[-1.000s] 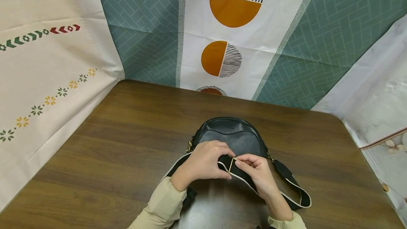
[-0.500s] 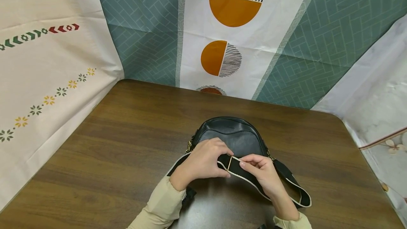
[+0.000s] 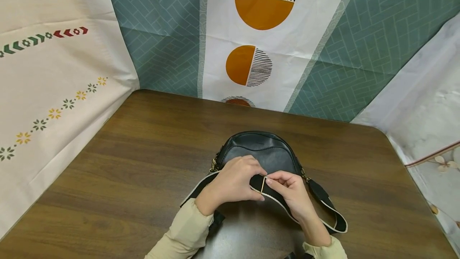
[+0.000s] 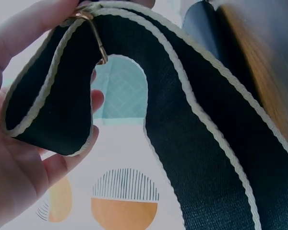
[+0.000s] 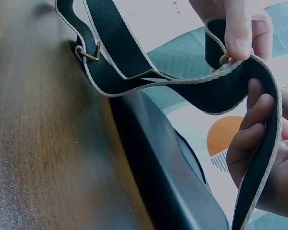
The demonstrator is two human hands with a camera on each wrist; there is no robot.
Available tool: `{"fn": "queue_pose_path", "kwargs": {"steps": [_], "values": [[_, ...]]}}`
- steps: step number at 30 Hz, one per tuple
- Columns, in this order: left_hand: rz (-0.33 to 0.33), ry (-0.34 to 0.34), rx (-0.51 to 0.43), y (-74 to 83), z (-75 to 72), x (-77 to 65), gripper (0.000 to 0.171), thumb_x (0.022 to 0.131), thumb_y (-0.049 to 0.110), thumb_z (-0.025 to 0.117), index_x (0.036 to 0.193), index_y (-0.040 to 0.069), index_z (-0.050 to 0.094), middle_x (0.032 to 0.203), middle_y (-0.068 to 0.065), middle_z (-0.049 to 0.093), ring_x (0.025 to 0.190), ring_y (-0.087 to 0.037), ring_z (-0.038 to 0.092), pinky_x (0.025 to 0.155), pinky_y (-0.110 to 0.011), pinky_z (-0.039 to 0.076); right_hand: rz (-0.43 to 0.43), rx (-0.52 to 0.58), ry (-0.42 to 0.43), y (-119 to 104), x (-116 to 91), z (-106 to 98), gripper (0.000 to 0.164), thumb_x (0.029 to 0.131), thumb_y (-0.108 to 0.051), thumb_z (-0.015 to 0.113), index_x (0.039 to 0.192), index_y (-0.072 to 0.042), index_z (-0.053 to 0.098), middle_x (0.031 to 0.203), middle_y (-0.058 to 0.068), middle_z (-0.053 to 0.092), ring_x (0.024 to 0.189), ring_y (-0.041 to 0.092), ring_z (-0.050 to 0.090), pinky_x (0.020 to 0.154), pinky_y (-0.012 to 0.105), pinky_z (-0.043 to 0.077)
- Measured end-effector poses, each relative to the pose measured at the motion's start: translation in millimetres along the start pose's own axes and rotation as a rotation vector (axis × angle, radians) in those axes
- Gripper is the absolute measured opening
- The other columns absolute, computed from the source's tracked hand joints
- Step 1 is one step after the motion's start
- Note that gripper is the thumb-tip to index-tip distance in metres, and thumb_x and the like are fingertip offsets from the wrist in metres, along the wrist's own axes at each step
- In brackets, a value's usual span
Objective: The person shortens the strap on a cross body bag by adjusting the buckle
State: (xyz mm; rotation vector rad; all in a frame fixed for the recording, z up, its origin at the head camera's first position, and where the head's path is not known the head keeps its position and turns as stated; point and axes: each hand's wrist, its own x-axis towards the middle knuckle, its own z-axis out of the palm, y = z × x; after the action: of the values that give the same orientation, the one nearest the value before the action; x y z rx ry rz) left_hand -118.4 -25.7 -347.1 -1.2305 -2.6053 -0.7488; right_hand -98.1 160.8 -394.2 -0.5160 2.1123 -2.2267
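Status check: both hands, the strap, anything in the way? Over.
Left hand holding strap at metal slider. Right hand pinching strap beside slider. Black bag on table, just beyond hands. No obstruction seen at slider.

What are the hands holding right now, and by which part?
The black strap, at its metal slider: the left hand grips it there across its width, and the right hand pinches the strap's far edge beside the slider.
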Motion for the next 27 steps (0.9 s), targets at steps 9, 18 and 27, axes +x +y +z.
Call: {"fn": "queue_pose_path", "kwargs": {"steps": [9, 18, 27], "values": [[-0.017, -0.038, -0.146, -0.6, -0.8, -0.5, 0.044, 0.061, 0.028, 0.081, 0.097, 0.008, 0.068, 0.09, 0.004, 0.06, 0.084, -0.007, 0.056, 0.076, -0.017, 0.041, 0.032, 0.014, -0.046, -1.8, -0.4, -3.4, 0.025, 0.083, 0.006, 0.056, 0.083, -0.017, 0.067, 0.077, -0.001, 0.064, 0.07, 0.008, 0.058, 0.062, 0.02, 0.047], [-0.025, -0.046, -0.165, -2.5, -1.8, -2.1, 0.043, 0.062, 0.028, 0.081, 0.097, 0.007, 0.068, 0.089, 0.003, 0.06, 0.081, -0.007, 0.054, 0.073, -0.016, 0.041, 0.046, -0.093, -0.09, -6.8, -7.9, -21.7, 0.009, 0.083, 0.005, 0.056, 0.085, 0.013, 0.06, 0.075, 0.002, 0.065, 0.066, 0.009, 0.058, 0.059, 0.022, 0.048], [-0.013, -0.016, -0.131, -2.7, -1.2, -2.9, 0.043, 0.06, 0.029, 0.082, 0.095, 0.008, 0.068, 0.086, 0.004, 0.06, 0.077, -0.006, 0.054, 0.07, -0.016, 0.041, 0.008, -0.09, -0.111, -8.0, -9.1, -24.8, 0.019, 0.083, 0.007, 0.055, 0.087, -0.006, 0.067, 0.077, -0.001, 0.065, 0.068, 0.008, 0.059, 0.059, 0.022, 0.048]]}}
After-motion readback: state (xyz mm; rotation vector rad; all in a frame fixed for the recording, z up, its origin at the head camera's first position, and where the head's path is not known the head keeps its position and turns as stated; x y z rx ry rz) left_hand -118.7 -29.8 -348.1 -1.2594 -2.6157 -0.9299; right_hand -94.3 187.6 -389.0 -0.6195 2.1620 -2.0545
